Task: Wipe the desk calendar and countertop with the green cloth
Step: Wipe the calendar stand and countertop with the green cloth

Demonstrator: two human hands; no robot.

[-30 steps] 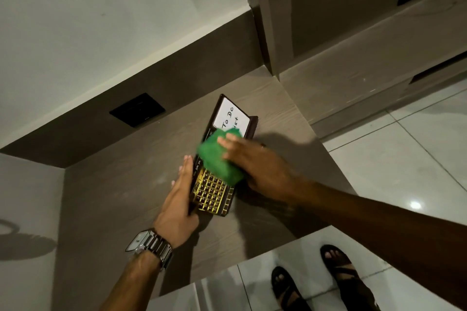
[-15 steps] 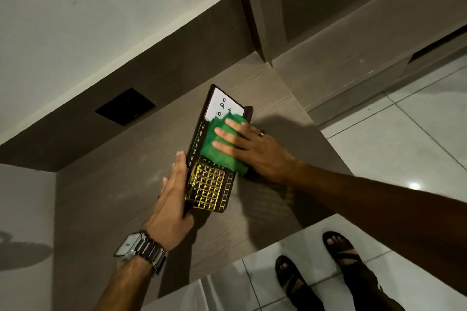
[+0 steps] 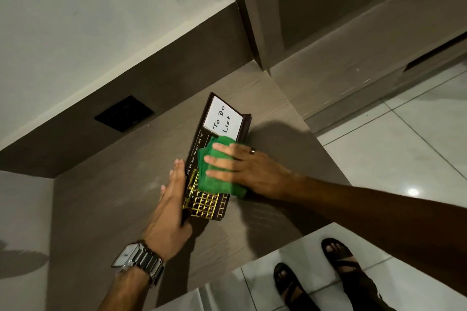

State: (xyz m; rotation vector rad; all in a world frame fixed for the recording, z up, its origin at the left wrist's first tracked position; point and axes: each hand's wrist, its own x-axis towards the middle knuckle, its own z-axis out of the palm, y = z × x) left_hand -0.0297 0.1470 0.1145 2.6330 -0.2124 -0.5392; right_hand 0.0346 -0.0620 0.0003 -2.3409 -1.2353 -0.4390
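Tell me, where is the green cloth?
The cloth lies on the calendar mid-frame, pressed flat under the right hand, just below the To Do List card.

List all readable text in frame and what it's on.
"To Do List": handwritten on the white panel at the far end of the desk calendar.
"JUN JUL AUG SEP OCT NOV DEC": printed along the calendar's left edge strip; earlier months are hidden by the left hand.
Gold date grid: figures too small to read.
Wristwatch: dial unreadable.
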